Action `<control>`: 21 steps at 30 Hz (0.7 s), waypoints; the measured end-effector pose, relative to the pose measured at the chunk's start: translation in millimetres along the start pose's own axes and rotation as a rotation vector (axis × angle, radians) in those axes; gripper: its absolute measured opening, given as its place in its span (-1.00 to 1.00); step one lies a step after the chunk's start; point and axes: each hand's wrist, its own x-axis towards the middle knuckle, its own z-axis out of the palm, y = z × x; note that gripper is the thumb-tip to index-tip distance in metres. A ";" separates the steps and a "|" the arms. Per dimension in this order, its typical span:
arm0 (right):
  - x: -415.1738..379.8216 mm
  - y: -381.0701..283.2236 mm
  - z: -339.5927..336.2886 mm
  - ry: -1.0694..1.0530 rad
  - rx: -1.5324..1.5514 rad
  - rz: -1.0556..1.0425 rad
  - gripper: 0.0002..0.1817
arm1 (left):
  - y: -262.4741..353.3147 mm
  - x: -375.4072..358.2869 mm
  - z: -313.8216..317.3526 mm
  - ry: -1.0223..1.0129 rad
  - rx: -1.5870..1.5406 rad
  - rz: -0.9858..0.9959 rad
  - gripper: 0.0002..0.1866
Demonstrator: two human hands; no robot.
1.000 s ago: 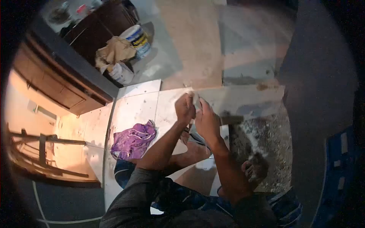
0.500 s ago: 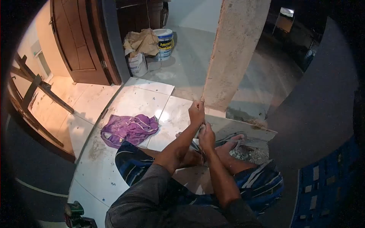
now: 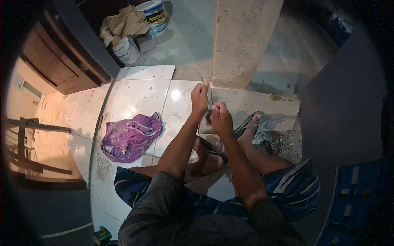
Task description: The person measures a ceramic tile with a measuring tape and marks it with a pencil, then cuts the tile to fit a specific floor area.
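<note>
In front of the bare pillar [image 3: 242, 45], my left hand [image 3: 200, 98] is closed, thumb pointing up at the pillar's foot. Lower and to the right, my right hand [image 3: 221, 118] is closed in a pinch. A thin dark strand [image 3: 212, 96] runs between them; whether it is string or wire I cannot make out. Both hands are over a large tile [image 3: 262, 107] that reaches right from the pillar's base. My feet, in sandals [image 3: 246, 125], are just below the hands. A crumpled purple cloth [image 3: 133, 137] lies on the white tiles to the left.
Loose rubble [image 3: 287, 143] lies right of my foot. Behind stand a paint bucket [image 3: 156, 18] and a brown paper sack [image 3: 123, 24]. A wooden door [image 3: 53, 61] and a wooden frame [image 3: 39, 127] are at left. A green can [image 3: 101, 236] stands at lower left.
My view has tipped down and turned, so the scene sits higher and further left. My hands have moved slightly apart, with the strand showing between them.
</note>
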 end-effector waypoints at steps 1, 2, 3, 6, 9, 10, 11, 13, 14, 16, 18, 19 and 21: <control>4.7 3.7 2.6 0.005 0.047 0.024 -0.75 | -3.5 2.1 -0.2 -0.008 -0.038 -0.038 -0.55; 8.3 6.3 5.4 0.013 0.097 0.044 -0.75 | -5.7 5.3 0.7 -0.026 -0.079 -0.041 -0.57; 11.2 7.8 8.3 0.025 0.102 0.052 -0.75 | -6.7 9.2 1.2 -0.041 -0.075 -0.043 -0.57; 10.1 10.0 9.6 0.079 0.094 -0.009 -0.73 | -13.9 11.2 -1.5 -0.061 -0.126 -0.138 -0.61; 4.5 -3.1 4.7 0.035 -0.069 0.017 -0.74 | -44.1 10.5 -14.3 -0.041 -0.221 -0.146 -0.67; -0.5 0.0 9.7 0.033 -0.154 -0.072 -0.75 | -43.9 7.1 -18.9 -0.020 -0.389 -0.249 -0.69; -1.0 1.4 12.8 0.038 -0.239 -0.176 -0.75 | -41.5 4.2 -22.9 -0.020 -0.382 -0.252 -0.69; -8.9 -5.1 10.5 0.029 -0.269 -0.140 -0.73 | -34.8 3.0 -26.9 -0.082 -0.280 -0.249 -0.69; -11.8 -10.7 7.5 0.020 -0.307 -0.104 -0.71 | -34.1 4.2 -25.5 -0.093 -0.281 -0.212 -0.66; -15.1 -18.1 -1.0 -0.012 -0.362 -0.073 -0.67 | -19.6 -1.0 -19.2 -0.090 -0.198 -0.200 -0.63; -17.8 -26.4 -7.9 -0.056 -0.413 -0.048 -0.64 | -14.5 -7.3 -23.5 -0.074 -0.112 -0.186 -0.59; -18.0 -31.6 -12.5 -0.112 -0.466 -0.027 -0.61 | -15.0 -9.5 -26.8 -0.082 0.137 -0.037 -0.55; -13.7 -37.1 -18.7 -0.163 -0.518 -0.003 -0.57 | -17.4 -11.1 -26.7 -0.095 0.385 0.114 -0.52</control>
